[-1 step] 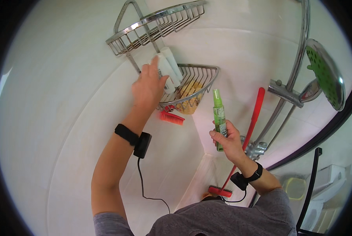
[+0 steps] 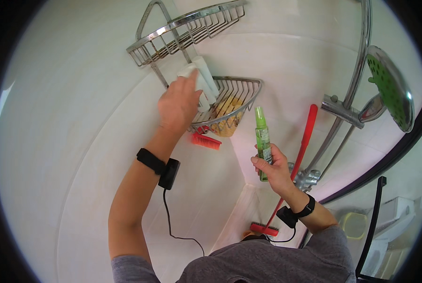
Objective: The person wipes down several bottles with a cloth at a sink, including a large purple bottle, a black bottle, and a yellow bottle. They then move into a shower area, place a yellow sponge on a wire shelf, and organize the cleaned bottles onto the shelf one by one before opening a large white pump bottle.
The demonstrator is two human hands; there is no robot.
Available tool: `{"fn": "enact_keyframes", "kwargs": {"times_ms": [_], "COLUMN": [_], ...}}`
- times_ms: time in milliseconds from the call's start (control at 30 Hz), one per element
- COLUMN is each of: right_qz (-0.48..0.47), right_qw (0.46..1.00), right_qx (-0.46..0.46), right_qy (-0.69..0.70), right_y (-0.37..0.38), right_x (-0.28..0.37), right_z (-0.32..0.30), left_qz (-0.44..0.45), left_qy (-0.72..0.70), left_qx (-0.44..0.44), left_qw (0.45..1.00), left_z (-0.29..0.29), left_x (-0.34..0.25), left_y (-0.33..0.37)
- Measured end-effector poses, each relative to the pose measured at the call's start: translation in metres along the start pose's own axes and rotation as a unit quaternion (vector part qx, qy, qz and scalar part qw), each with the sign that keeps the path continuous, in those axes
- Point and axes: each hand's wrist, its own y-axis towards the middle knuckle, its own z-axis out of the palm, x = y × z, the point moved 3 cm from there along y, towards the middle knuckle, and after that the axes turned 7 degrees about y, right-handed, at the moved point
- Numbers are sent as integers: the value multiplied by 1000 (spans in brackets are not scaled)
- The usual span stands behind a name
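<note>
My left hand (image 2: 179, 101) reaches up to the lower wire basket (image 2: 253, 87) and closes around a white bottle (image 2: 188, 71), covering much of its front. A second white bottle (image 2: 206, 75) leans close beside it to the right. In my right hand (image 2: 274, 167) is a slim green spray bottle (image 2: 263, 134), upright, with a pale green cap on top. The thumb lies across its lower part. Yellow sponge-like material (image 2: 227, 115) shows through the basket's wires, and a red brush (image 2: 206, 141) hangs beneath the basket.
Above is a second wire basket (image 2: 192, 26). At the right, a shower head (image 2: 390, 89) with a green face sits on a chrome rail (image 2: 357, 61). A long red-handled brush (image 2: 306, 137) stands behind my right hand. Cables (image 2: 170, 219) hang from both wrist devices.
My left hand has shifted slightly to the right, and its fingers have drawn in over the white bottle. The right hand and green spray bottle stay in place.
</note>
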Motion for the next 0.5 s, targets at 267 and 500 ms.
{"fn": "enact_keyframes", "kwargs": {"times_ms": [267,500], "right_qz": [27,3], "right_qw": [1000,1000], "right_qx": [-4,-29], "right_qy": [4,9], "right_y": [-2,-9], "right_x": [-3,3], "right_z": [9,-1], "left_qz": [391,415], "left_qy": [273,339], "left_qx": [3,89], "left_qw": [879,840], "left_z": [29,49], "left_x": [-17,-11], "left_y": [22,32]}}
